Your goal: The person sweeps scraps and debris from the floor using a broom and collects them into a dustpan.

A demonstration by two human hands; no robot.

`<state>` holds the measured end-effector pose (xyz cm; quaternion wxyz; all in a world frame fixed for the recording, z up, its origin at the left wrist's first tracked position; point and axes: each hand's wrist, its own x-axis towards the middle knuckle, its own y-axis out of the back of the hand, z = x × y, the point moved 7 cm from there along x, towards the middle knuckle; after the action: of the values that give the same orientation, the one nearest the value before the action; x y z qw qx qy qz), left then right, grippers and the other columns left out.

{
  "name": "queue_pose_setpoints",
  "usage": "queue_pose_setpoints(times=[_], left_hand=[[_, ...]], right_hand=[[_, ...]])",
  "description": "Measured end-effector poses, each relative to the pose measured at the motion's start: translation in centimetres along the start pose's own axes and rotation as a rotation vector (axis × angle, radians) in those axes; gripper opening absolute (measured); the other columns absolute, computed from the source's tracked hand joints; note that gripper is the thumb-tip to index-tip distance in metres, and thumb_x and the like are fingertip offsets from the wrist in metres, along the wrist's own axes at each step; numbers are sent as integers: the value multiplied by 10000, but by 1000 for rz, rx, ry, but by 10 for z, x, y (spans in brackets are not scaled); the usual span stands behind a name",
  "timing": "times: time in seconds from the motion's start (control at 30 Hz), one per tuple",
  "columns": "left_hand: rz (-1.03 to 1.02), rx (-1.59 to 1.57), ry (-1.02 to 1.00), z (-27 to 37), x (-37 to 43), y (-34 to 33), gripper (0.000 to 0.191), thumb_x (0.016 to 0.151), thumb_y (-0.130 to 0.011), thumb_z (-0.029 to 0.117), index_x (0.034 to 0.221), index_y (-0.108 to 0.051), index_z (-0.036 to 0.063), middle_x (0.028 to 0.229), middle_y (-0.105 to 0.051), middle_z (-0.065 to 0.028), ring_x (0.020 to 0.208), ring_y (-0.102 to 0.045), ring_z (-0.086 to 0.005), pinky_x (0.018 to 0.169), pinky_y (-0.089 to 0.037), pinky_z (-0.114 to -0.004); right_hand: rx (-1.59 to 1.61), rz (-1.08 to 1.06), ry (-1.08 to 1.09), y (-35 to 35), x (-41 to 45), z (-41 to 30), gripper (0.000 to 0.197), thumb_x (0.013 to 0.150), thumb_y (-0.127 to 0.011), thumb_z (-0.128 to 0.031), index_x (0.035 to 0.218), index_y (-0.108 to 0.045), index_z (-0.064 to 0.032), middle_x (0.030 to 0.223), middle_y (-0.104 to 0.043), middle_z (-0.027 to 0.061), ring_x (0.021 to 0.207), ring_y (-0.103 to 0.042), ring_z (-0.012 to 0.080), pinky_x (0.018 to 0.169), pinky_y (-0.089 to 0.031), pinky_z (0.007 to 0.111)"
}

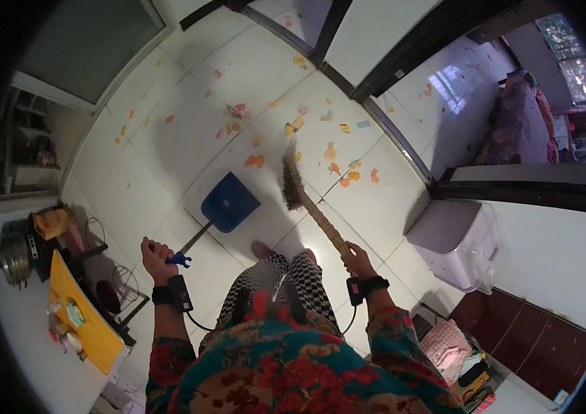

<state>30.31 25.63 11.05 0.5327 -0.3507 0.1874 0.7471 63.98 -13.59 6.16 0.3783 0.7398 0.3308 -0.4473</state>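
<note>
My left hand point(158, 260) grips the top of a long-handled dustpan. Its blue pan point(230, 202) is on the white tiled floor ahead of my feet, and I see nothing but a small pale spot in it. In my right hand point(358, 261) is the bound handle of a straw broom point(295, 181). The broom's dark bristles are by the floor, to the right of the dustpan and apart from it. Scraps of orange, yellow and pink paper point(254, 161) lie scattered beyond both tools. More scraps point(353, 176) lie to the right of the broom head.
A pale plastic bin point(445, 227) stands against the right wall. Doorways with dark frames and a raised sill point(401, 145) open at the upper right. At left are a yellow tabletop point(83, 310) and a metal pot point(15, 261). Folded cloth point(445, 344) lies at lower right.
</note>
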Motion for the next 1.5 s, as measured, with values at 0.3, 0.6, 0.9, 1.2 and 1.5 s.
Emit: queue_pose_setpoints(times=[0.3, 0.6, 0.9, 1.2, 1.5], left_hand=[[4, 9, 6, -20, -17, -39, 245, 781, -461, 263, 615, -347, 123, 460, -228, 39, 366, -199, -69, 353, -218, -226], [23, 25, -58, -21, -43, -98, 245, 796, -444, 285, 612, -378, 137, 445, -241, 40, 350, -233, -76, 321, -254, -232], [73, 11, -89, -44, -93, -155, 241, 763, -486, 268, 612, -361, 128, 452, -229, 43, 365, -208, -68, 347, -215, -212], [70, -80, -109, -52, -102, -176, 253, 761, -485, 270, 595, -354, 132, 444, -224, 42, 354, -204, -73, 335, -219, -225], [123, -137, -81, -58, -115, -157, 262, 778, -462, 259, 586, -330, 140, 442, -215, 43, 358, -182, -73, 343, -188, -219]], right_hand=[[111, 242, -164, 88, -60, 59, 437, 709, -523, -102, 1132, -410, -89, 542, -497, 40, 395, -445, 99, 331, -355, 241], [124, 116, -213, 145, 53, 89, 111, 647, -581, -80, 745, -533, -60, 515, -472, 21, 432, -465, 134, 371, -361, 260], [51, 12, -29, 224, 4, 11, 490, 678, -562, -94, 1139, -397, -109, 581, -488, -4, 429, -429, 73, 350, -353, 212], [64, 244, -170, 282, 28, 91, 126, 720, -535, -99, 805, -523, -6, 503, -474, 21, 402, -448, 118, 342, -353, 252], [278, -32, -200, 257, 95, 29, 117, 701, -555, -113, 757, -523, -15, 498, -461, 18, 405, -435, 135, 354, -352, 267]])
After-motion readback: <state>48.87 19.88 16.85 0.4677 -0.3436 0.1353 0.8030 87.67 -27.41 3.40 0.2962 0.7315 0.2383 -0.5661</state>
